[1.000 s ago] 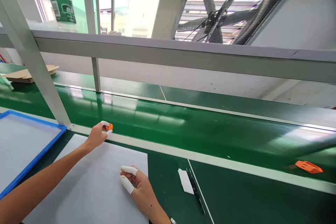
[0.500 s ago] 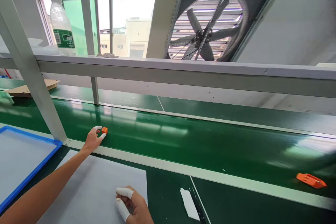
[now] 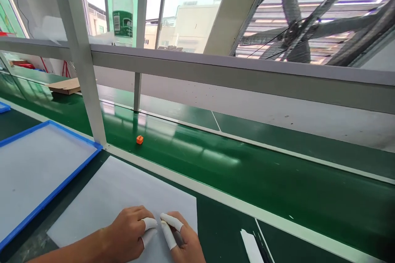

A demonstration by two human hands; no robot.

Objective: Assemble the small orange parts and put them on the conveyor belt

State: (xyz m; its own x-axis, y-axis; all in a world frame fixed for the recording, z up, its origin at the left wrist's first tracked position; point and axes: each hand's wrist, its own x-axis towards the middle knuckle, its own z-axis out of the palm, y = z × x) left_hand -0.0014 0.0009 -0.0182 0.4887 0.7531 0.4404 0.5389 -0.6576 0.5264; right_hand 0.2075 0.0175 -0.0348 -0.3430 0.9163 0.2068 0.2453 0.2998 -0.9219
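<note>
Above a white sheet (image 3: 101,197) on the dark green table, my two hands come close together, with white finger covers on the thumbs and index fingers. My left hand (image 3: 128,232) has its thumb and index finger drawn together; anything between them is too small or hidden to make out. Facing it, my right hand (image 3: 185,236) pinches with thumb and index tips meeting, and what they hold, if anything, does not show. A small orange block-like piece (image 3: 140,140) lies on the green belt beyond the table rail, apart from both hands.
A blue-edged white panel (image 3: 51,122) lies at left. White strip (image 3: 250,245) and thin dark sticks (image 3: 261,246) lie at right. A grey post (image 3: 88,74) and shelf beam (image 3: 216,65) cross in front. A bottle (image 3: 122,22) stands on the shelf; flat cardboard (image 3: 64,86) lies behind.
My left hand has left the orange piece on the belt and come back beside my right hand over the sheet. The view has turned left, and the orange item at far right is out of view.
</note>
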